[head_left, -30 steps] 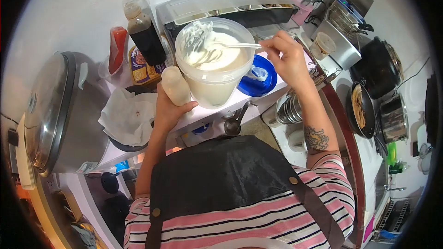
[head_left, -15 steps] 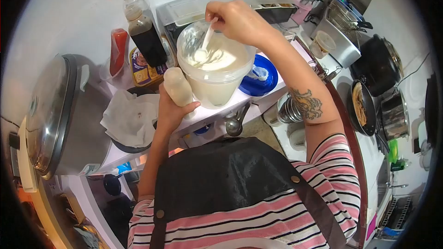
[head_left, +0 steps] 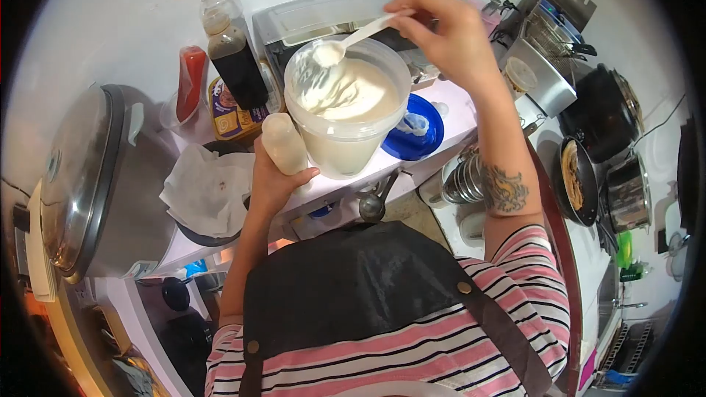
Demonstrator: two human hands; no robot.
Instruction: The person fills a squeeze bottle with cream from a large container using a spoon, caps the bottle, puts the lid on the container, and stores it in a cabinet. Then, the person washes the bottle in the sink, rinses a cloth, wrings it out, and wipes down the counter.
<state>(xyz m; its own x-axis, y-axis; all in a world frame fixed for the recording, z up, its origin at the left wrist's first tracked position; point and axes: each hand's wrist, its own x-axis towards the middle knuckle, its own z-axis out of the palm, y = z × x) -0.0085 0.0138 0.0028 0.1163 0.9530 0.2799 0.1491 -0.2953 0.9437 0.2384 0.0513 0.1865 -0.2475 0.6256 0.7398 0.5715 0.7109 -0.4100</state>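
Note:
A clear plastic tub (head_left: 346,136) of thick white cream stands on the pale counter. My right hand (head_left: 440,23) pinches the handle of a white spoon (head_left: 365,31), whose bowl is coated in cream and raised over the tub's opening. Left of the tub, my left hand (head_left: 273,176) is wrapped round a whitish squeeze bottle (head_left: 283,141), its rounded end up. A blue lid (head_left: 412,143) smeared with cream lies to the right of the tub.
At the left are a dark sauce bottle (head_left: 234,59), a red squeeze bottle (head_left: 193,81), a paper-lined bowl (head_left: 206,187) and a large lidded cooker (head_left: 121,176). A frying pan (head_left: 575,180) and pots stand at the right. Metal measuring spoons (head_left: 373,207) hang at the counter edge.
My right hand has moved right and slightly up, lifting the spoon out of the cream and tilting it nearer to level. My left hand still holds the bottle in about the same place.

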